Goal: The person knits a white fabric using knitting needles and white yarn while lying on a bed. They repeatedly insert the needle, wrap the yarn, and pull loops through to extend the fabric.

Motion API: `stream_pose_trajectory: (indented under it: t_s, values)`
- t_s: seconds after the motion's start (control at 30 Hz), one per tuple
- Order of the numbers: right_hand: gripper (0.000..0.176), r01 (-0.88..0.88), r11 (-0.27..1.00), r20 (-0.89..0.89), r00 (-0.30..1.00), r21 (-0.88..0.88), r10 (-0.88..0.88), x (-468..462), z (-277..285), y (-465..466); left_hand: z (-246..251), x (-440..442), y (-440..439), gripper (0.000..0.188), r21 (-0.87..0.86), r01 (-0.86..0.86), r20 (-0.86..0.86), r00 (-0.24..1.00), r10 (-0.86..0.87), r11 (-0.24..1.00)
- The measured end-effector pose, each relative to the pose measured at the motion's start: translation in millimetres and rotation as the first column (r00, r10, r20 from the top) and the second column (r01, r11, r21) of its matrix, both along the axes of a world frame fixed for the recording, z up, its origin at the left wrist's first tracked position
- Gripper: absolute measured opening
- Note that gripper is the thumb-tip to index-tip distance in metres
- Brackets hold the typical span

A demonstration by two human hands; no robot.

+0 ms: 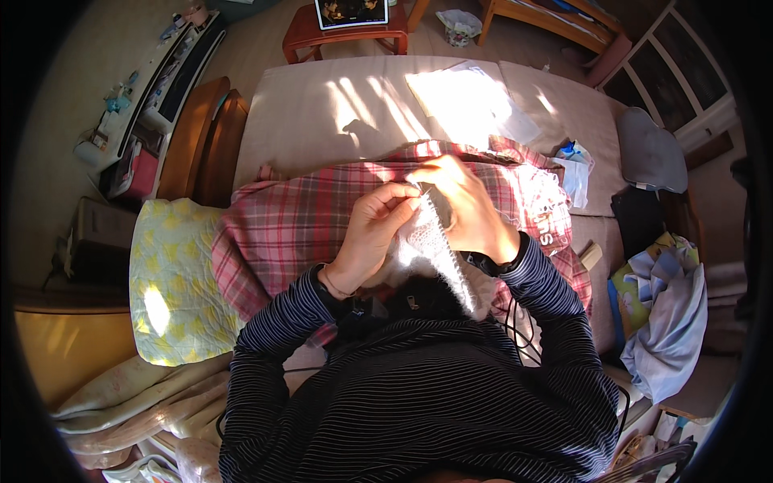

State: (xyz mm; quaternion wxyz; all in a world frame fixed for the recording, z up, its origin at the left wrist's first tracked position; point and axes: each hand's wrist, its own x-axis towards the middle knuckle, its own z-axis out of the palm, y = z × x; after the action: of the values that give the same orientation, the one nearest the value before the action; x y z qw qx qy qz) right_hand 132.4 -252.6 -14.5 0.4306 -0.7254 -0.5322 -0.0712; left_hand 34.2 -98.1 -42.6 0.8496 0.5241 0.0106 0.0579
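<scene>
A fuzzy white knitted piece point(427, 236) hangs above my lap, its narrow end trailing down towards my waist. With thumb and forefinger, my left hand point(375, 224) pinches its upper edge, where a thin needle-like tip point(426, 189) shows. My right hand point(468, 202) curls around the piece's upper right side. Its fingertips are at the same edge, close to those of the left. Strong sunlight bleaches the right fingers, and exactly what they pinch is hard to see. Beneath both hands, a red plaid blanket point(302, 208) covers my legs.
White material with printed writing point(546, 220) lies right of my hands. Beyond the blanket spreads a beige padded surface point(290, 115) with sunlit sheets point(462, 99). A tablet point(352, 13) stands on a red wooden stool point(296, 37). A quilted yellow-green cover point(175, 271) lies left; bundled cloth point(667, 326) lies right.
</scene>
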Motion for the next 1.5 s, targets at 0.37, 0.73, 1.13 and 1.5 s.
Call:
stream_pose_trajectory:
  t_s: [0.37, 0.73, 1.13, 1.5]
  values:
    - [0.025, 0.153, 0.977, 0.319, 0.927, 0.151, -0.194, -3.1, -20.6, -30.9, 2.5, -0.6, 0.6, 0.014, 0.022, -0.077, 0.077, 0.994, 0.075, 0.997]
    - [0.021, 0.197, 0.943, 0.228, 0.938, 0.267, -0.261, -2.5, -21.3, -20.8, 7.7, -7.1, -1.7, 0.015, 0.113, 0.006, -0.04, 0.999, -0.001, 0.994]
    - [0.024, 0.148, 0.952, 0.204, 0.957, 0.268, -0.207, -11.0, -5.6, -30.3, 21.1, -4.4, 6.1, 0.012, 0.576, -0.151, 0.24, 0.971, 0.01, 0.804]
    - [0.02, 0.096, 0.953, 0.261, 0.949, 0.289, -0.175, -24.4, 8.0, -39.6, 42.6, -29.4, 7.3, 0.015, 0.488, -0.06, 0.215, 0.975, -0.054, 0.871]
